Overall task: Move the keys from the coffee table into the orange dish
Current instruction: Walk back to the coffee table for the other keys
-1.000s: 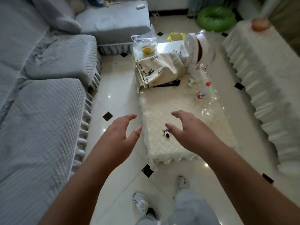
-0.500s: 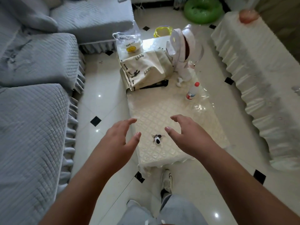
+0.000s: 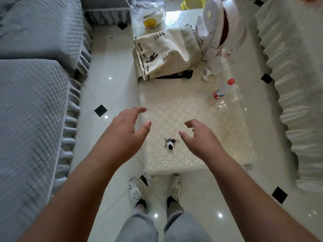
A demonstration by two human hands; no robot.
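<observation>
A small bunch of keys (image 3: pixel 169 143) with a black-and-white fob lies near the front end of the coffee table (image 3: pixel 176 109), which wears a cream quilted cover. My right hand (image 3: pixel 199 138) hovers just right of the keys, fingers curled and apart, holding nothing. My left hand (image 3: pixel 125 133) hangs over the table's left edge, also open and empty. The keys lie between the two hands, untouched. An orange blur shows only at the top right corner, too cut off to tell if it is the dish.
A cream bag (image 3: pixel 166 53), a clear plastic bag (image 3: pixel 148 16), a white astronaut figure (image 3: pixel 220 27) and a red-capped bottle (image 3: pixel 223 89) stand on the table's far half. A grey sofa (image 3: pixel 31 105) lines the left, a cream-covered seat (image 3: pixel 297 84) the right.
I have stepped up to the table's end and the view tilts further down. Both hands stay open around the keys, the right one now slightly past them.
</observation>
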